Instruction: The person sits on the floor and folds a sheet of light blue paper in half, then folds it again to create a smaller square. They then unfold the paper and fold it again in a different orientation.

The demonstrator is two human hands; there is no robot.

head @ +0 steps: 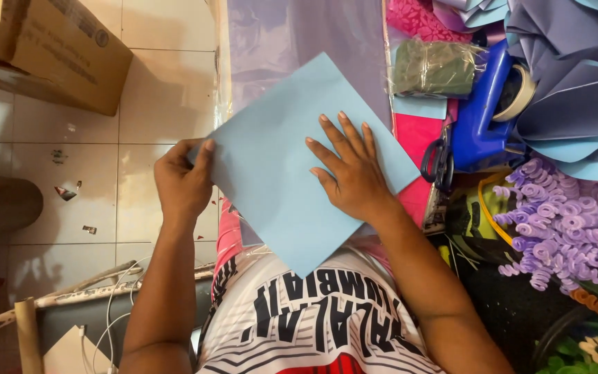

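A light blue square sheet of paper [271,145] lies tilted like a diamond on a table covered in clear plastic over lilac [292,34]. My left hand [183,181] pinches the sheet's left corner at the table's edge. My right hand [349,170] lies flat on the sheet's right half, fingers spread and pointing away from me. The sheet's near corner hangs over my lap.
Right of the sheet lie pink paper [417,135], black-handled scissors [439,161], a blue tape dispenser [482,111], a wrapped green bundle [432,68], purple-grey paper sheets [569,83] and lilac curled paper strips [569,225]. A cardboard box [50,48] stands on the tiled floor at left.
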